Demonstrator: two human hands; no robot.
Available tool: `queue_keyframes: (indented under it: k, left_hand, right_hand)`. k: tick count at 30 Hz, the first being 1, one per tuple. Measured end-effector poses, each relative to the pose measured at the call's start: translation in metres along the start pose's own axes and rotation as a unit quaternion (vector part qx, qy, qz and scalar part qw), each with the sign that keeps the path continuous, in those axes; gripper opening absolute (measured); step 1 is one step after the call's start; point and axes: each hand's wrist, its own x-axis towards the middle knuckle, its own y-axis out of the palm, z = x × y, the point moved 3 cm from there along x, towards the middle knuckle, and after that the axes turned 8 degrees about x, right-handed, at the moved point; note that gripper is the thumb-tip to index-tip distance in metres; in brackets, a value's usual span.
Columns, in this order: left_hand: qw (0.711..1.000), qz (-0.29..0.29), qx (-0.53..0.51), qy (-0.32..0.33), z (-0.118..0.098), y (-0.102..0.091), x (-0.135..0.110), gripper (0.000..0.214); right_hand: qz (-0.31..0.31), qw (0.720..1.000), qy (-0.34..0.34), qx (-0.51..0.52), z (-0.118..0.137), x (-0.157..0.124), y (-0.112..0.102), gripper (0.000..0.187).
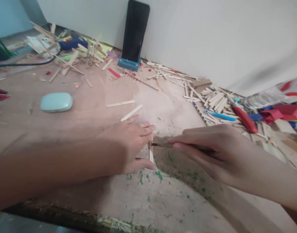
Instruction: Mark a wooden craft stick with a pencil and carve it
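Observation:
My left hand (136, 142) lies on the tabletop with fingers stretched and thumb apart. Its fingertips and thumb rest at the two ends of a narrow wooden craft stick (151, 154), partly hidden beneath them. My right hand (211, 145) is closed around a slim tan tool (164, 145) with a dark, blunt-looking tip. That tip touches or hovers just over the stick's side; I cannot tell which, nor the tool's exact kind. Two loose craft sticks (131, 113) (120, 104) lie beyond my left fingers.
A phone (136, 30) leans upright in a blue stand (129, 64) against the wall. Left stands a pale mint case (56, 102). Right are piled craft sticks (217, 100), a blue pen (220, 116) and a red-handled cutter (244, 118). Green flecks dot the table (143, 194).

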Motion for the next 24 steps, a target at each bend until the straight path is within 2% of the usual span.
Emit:
queue_keyframes:
  k: [6,13,17,20,24]
  left_hand:
    - [0.999,-0.04,0.0,0.004,-0.002,-0.004,-0.004,0.081]
    - [1.0,-0.017,0.015,0.009,-0.003,-0.008,-0.001,0.08]
    - [0.999,-0.017,0.026,0.008,-0.003,-0.009,-0.001,0.081]
    - [0.999,-0.019,0.034,0.011,-0.003,-0.009,-0.001,0.081]
    - [0.999,-0.022,0.037,0.01,-0.003,-0.01,0.0,0.08]
  right_hand:
    - [-0.046,0.996,0.058,0.053,-0.01,-0.01,0.006,0.026]
    - [-0.111,0.981,0.114,0.112,-0.015,-0.025,0.013,0.018]
    - [-0.143,0.96,0.175,0.162,-0.021,-0.033,0.023,0.019]
    - [-0.187,0.94,0.202,0.204,-0.024,-0.036,0.03,0.017]
    - [-0.214,0.917,0.24,0.237,-0.024,-0.039,0.036,0.02]
